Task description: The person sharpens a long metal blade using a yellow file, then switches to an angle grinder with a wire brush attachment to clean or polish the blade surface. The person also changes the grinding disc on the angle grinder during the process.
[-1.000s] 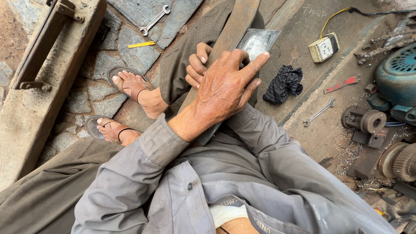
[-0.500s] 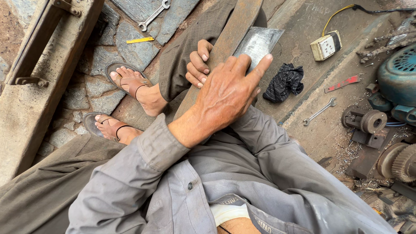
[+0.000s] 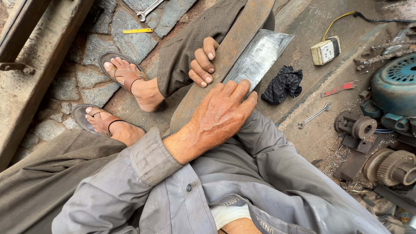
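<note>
Flat steel blade (image 3: 260, 58) lies along a rusty wooden plank (image 3: 225, 65) slanting over the person's lap; left hand (image 3: 219, 117) lies on top, palm down, fingers together and extended, fingertips pressing the blade's near end; right hand (image 3: 203, 63) curls round the plank's left edge, thumb hidden; to do this well, press evenly, keep fingertips back from the blade's edge, grip the plank firmly; left forearm crosses the body, wrist straight, cuff at the knee.

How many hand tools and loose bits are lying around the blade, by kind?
Spanners: 2, one top, one right
Yellow bar: 1
Red strip: 1
Black cloth: 1
Switch box: 1
Total: 6
Left hand lies on the blade; right hand grips the wooden plank.
</note>
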